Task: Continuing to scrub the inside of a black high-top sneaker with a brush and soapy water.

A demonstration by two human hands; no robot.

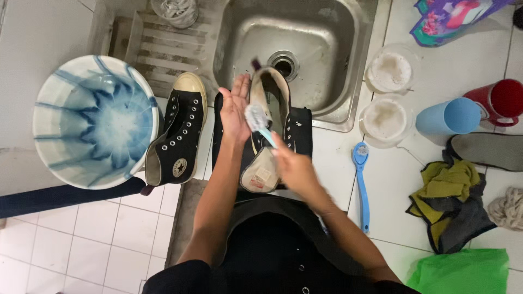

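A: What did the hands hold?

B: The right hand was closed around the pale blue handle of a small brush, its bristle head raised over the opened sneaker. The left hand lay flat and open, fingers straight, pressed against the left side of that sneaker.

A: Where was that sneaker?

B: It was black with a cream sole and lining, spread wide on the front edge of the steel sink, toe toward the drain, heel toward the person.

A: What lay to the left?

B: A second black high-top sneaker rested just beside it, upright on its sole, next to a blue-and-white patterned basin. A ribbed drainboard sat behind them.

A: And to the right?

B: A blue long-handled brush lay on the white tiled counter. Beyond it stood two round clear containers, a pale blue cup on its side, a red mug, a grey insole, crumpled olive and grey cloths, and a green bag.
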